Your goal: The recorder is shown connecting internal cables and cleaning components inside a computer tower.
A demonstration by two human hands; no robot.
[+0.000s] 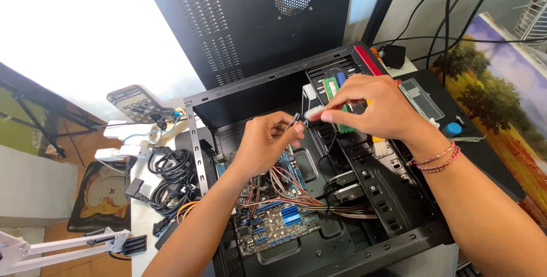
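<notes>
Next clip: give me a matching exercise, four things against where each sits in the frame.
Things:
1. small brush
2. coiled black cables
3. motherboard
4. landscape picture

Places:
A. far right, beside the case
B. in the right hand
C. on the table left of the case
D. inside the open case, below the left hand

Pairs: 1-B, 2-C, 3-D, 4-A

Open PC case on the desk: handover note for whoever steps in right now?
Left hand: pinching a small dark connector over the open PC case.
Right hand: holding a small brush, bristles at the connector.
Motherboard in the case, cable bundle across it. Green memory module beside the drive bays.
Side panel is off.
Left: brushing under way; how clean the connector is, cannot tell.
</notes>
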